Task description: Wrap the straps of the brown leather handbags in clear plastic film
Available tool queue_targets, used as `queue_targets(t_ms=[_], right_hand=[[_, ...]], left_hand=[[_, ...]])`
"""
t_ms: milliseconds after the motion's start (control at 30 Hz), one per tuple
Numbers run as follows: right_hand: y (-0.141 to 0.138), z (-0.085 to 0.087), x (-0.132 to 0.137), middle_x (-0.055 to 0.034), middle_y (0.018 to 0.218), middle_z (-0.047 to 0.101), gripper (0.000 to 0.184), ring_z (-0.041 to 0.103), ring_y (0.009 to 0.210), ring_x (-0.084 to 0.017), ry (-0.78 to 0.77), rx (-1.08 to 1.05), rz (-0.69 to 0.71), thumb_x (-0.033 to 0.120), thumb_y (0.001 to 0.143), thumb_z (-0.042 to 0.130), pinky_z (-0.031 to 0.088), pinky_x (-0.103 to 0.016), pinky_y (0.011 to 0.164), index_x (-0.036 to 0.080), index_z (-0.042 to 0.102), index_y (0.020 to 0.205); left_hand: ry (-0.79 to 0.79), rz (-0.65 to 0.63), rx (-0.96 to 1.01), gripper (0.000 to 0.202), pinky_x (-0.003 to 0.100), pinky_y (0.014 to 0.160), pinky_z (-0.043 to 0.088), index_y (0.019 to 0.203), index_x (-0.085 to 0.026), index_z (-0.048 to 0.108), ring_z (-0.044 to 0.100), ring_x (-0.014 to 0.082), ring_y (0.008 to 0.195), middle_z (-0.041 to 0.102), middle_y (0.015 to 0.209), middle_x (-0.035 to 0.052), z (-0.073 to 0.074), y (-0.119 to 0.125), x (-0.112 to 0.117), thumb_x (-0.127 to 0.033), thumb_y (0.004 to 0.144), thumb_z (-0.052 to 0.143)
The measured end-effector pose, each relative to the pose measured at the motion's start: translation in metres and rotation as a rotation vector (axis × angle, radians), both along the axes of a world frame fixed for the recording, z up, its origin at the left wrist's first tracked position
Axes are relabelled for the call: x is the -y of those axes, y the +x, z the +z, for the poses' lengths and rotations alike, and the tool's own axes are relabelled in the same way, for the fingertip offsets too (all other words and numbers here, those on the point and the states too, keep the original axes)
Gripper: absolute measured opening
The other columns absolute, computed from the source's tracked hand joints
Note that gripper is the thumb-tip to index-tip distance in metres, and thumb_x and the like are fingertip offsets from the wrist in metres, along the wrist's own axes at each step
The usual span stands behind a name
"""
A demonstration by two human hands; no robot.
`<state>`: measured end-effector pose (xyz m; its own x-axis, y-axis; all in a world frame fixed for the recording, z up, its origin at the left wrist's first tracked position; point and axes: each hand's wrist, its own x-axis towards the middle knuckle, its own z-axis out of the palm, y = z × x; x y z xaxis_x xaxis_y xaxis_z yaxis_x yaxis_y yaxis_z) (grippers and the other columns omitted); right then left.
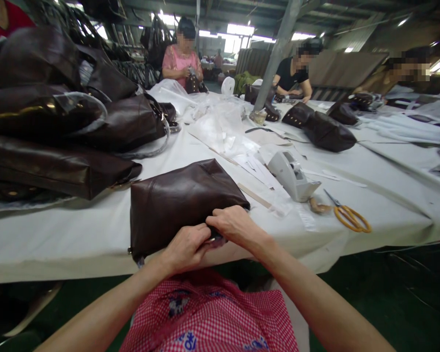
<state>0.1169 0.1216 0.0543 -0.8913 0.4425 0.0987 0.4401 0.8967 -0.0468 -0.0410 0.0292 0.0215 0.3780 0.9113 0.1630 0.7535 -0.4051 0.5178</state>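
A dark brown leather handbag [179, 200] lies on its side at the table's front edge, its near edge facing me. My left hand [190, 244] is closed at that near edge, fingers curled around something that looks like part of the bag. Right beside it, my right hand [231, 222] pinches at the same edge, close to the bag's right corner. A bit of shiny, see-through wrapping shows below the fingers. What exactly the fingertips grip is hidden by the hands.
Dark brown bags [40, 156] are heaped at the left. To the right stand a grey tape dispenser [291, 176] and orange-handled scissors [350, 217]. Clear plastic sheets [220, 127] and paper strips lie behind. Several co-workers sit across the white-covered table [58, 244], near a slanted post [276, 54].
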Motion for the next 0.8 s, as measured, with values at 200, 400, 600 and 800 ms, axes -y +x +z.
queue_targets(t_ms=[200, 400, 600, 800], right_hand=[[0.026, 0.003, 0.006, -0.0017, 0.075, 0.061, 0.014, 0.058, 0.066, -0.015, -0.253, -0.236, -0.006, 0.028, 0.089, 0.062, 0.037, -0.025, 0.058, 0.019, 0.064, 0.078], [0.079, -0.046, 0.061, -0.0057, 0.088, 0.063, 0.019, 0.06, 0.084, -0.018, -0.527, -0.704, -0.395, 0.026, 0.09, 0.055, 0.045, -0.029, 0.076, 0.019, 0.061, 0.073], [0.07, -0.111, 0.088, -0.0005, 0.081, 0.065, 0.024, 0.061, 0.079, -0.019, -1.168, -0.873, -0.663, 0.025, 0.072, 0.069, 0.048, -0.031, 0.073, 0.021, 0.057, 0.091], [0.034, -0.095, 0.076, 0.0004, 0.08, 0.067, 0.036, 0.066, 0.065, -0.015, -1.604, -0.984, -0.661, 0.029, 0.069, 0.069, 0.053, -0.03, 0.065, 0.018, 0.052, 0.098]], left_hand=[[0.042, -0.038, 0.019, 0.01, 0.025, 0.062, 0.038, 0.08, -0.018, 0.053, 0.054, 0.0155, 0.07, 0.059, 0.078, 0.0022, -0.003, -0.002, -0.002, -0.017, 0.089, 0.048], [0.034, -0.059, 0.035, 0.014, 0.025, 0.059, 0.033, 0.074, -0.019, 0.047, 0.048, 0.0136, 0.065, 0.054, 0.074, 0.0007, -0.003, -0.003, -0.003, -0.011, 0.086, 0.048], [0.008, -0.056, 0.043, 0.02, 0.025, 0.057, 0.029, 0.07, -0.019, 0.042, 0.044, 0.0128, 0.063, 0.049, 0.072, 0.0003, -0.001, -0.004, -0.004, -0.016, 0.089, 0.044], [-0.019, -0.052, 0.075, 0.022, 0.024, 0.057, 0.029, 0.069, -0.018, 0.041, 0.043, 0.0118, 0.062, 0.048, 0.071, -0.0008, 0.003, -0.003, -0.003, -0.019, 0.091, 0.043]])
